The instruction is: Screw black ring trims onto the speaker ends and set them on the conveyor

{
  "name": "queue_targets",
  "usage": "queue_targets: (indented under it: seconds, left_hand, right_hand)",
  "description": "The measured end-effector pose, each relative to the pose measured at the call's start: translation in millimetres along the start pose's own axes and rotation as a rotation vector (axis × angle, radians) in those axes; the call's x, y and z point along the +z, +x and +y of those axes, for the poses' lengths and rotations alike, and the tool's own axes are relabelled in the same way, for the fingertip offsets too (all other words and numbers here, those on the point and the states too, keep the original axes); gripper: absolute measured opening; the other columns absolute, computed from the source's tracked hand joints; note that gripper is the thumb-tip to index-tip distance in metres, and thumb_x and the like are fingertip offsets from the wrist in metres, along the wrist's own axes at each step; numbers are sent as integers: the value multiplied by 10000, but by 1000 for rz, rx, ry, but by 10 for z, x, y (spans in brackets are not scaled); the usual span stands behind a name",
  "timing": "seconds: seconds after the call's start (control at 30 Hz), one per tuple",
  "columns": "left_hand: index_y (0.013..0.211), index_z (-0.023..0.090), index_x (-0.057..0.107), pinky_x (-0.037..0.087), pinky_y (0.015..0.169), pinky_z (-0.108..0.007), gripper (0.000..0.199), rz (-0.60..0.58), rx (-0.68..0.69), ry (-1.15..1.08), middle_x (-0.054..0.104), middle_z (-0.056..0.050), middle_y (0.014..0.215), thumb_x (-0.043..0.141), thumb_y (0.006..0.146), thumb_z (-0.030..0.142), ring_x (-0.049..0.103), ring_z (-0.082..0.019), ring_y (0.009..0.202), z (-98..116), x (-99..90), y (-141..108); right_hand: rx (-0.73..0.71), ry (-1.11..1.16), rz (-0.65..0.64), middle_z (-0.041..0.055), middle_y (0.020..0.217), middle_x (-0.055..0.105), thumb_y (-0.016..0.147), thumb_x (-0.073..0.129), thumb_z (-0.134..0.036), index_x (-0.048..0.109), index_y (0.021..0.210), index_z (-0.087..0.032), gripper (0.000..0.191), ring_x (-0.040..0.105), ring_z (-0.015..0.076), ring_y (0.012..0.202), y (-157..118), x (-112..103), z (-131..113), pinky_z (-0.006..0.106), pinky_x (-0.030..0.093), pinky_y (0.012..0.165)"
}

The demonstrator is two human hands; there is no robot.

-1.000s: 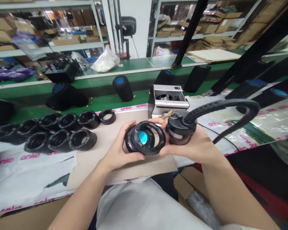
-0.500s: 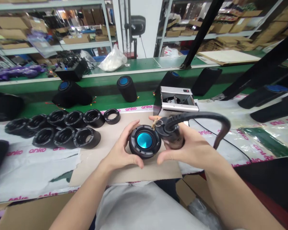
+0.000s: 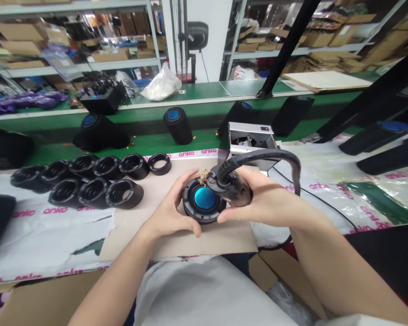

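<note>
A round black speaker [image 3: 205,198] with a shiny blue centre faces up on the cardboard sheet [image 3: 177,242]. My left hand [image 3: 174,210] curves around its left side, thumb at the front and fingers at the back. In my right hand [image 3: 261,197] is a black electric screwdriver [image 3: 236,188], held upright with its thick cable looping off to the right. The screwdriver's top hangs over the speaker's right rim; its tip is hidden below. My right thumb reaches the speaker's front right edge.
Several black ring housings [image 3: 125,194] stand in rows at the left. A silver-topped screw feeder [image 3: 250,136] sits behind my right hand. Black cylindrical speakers [image 3: 178,127] with blue ends line the green bench at the back. A thin cable [image 3: 313,199] crosses the right side.
The screwdriver and my right hand have moved left, from beside the speaker to over its right rim. My left hand stays around the speaker.
</note>
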State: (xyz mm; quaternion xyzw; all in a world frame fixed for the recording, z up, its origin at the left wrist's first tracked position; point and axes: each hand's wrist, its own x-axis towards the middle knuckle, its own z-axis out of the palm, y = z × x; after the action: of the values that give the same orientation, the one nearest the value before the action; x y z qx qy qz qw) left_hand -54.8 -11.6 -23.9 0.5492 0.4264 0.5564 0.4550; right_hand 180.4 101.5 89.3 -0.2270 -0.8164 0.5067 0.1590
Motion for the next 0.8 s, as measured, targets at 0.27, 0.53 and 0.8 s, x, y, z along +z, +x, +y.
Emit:
queue_targets:
  seconds: [0.27,0.53,0.8]
  left_hand:
    - [1657,320,428,357,1342,-596,1343,45,43,-4,493,-157,1712,1048,511,645,434,-470,1610,-10,80,-3]
    - [1710,357,178,460,1266,-602,1388,166,63,128,561,-160,1618,1049,642,525,578,-421,1507,109,369,-12]
    - [1668,283,342,443,1284,-611,1331,43,45,81,515,-189,1675,1075,570,460,531,-458,1541,90,146,39]
  right_hand:
    - [-15,-88,-92,-35,1196,747,765,984,-332,660,1351,-300,671,703,206,1058,101,-79,-22,264,540,828]
    - [32,-177,-116,-13,1285,726,739,1005,-431,620,1497,-360,854,699,247,1132,166,-157,-81,299,554,930]
    - [80,-163,-139,-41,1204,750,722,1000,-369,694,1397,-353,741,712,223,1060,191,-145,-113,271,560,868]
